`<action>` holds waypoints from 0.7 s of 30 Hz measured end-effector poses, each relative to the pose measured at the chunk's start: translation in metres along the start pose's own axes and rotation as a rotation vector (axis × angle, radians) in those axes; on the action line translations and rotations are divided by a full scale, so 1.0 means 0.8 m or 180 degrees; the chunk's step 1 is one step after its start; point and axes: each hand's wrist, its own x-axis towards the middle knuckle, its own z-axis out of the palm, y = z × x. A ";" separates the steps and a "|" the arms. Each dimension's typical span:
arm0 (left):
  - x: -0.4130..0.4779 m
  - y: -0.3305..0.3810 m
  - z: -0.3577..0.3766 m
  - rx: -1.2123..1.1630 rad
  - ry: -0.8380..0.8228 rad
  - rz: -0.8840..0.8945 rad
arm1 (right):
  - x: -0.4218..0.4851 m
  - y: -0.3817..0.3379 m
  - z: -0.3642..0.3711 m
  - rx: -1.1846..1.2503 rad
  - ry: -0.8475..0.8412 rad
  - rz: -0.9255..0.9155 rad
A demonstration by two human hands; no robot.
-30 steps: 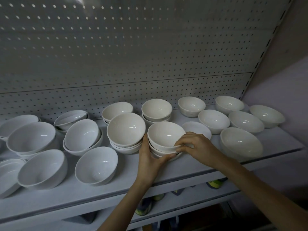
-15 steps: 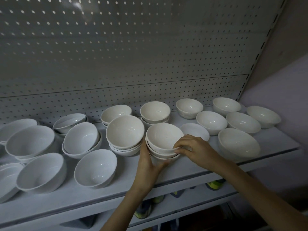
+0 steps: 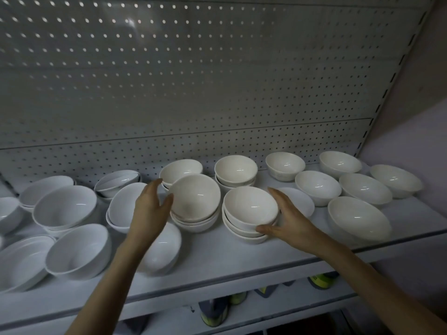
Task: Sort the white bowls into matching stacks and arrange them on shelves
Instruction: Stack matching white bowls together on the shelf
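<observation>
Bowls at the shelf's (image 3: 217,259) left end (image 3: 9,213) are cut by the frame, so their count cannot be told. The left forearm hides part of a white bowl (image 3: 169,245) near the front edge, and the right hand (image 3: 290,221) covers the near side of a shallow bowl (image 3: 302,201) behind it. On the lower shelf, dark things with yellow-green patches (image 3: 214,310) are too dim to name.

The middle stack (image 3: 250,209) of cream bowls stands about midway along the shelf, a little back from its front edge. The right hand lies against the stack's right side, fingers (image 3: 280,200) straight and spread wide past the top rim. The thumb (image 3: 264,229) is set low against the stack's front; the hand cups the bowls rather than grips them.

The left hand (image 3: 148,213) is open too, fingers straight and pointing toward the pegboard back (image 3: 217,81). It is held just left of the neighbouring stack (image 3: 196,201) — whether the thumb touches that rim cannot be told. More cream bowls (image 3: 362,187) sit singly toward the right end, white ones toward the left.
</observation>
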 end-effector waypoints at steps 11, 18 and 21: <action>0.048 -0.009 0.009 -0.0222 -0.0814 -0.0541 | 0.006 0.003 0.005 0.0433 -0.0066 0.0463; 0.047 -0.015 0.008 -0.1008 -0.0639 -0.0753 | 0.009 0.010 0.008 0.0772 -0.0024 0.0375; 0.048 -0.016 0.007 -0.1197 -0.0559 -0.0760 | 0.009 0.009 0.009 0.0822 -0.0030 0.0387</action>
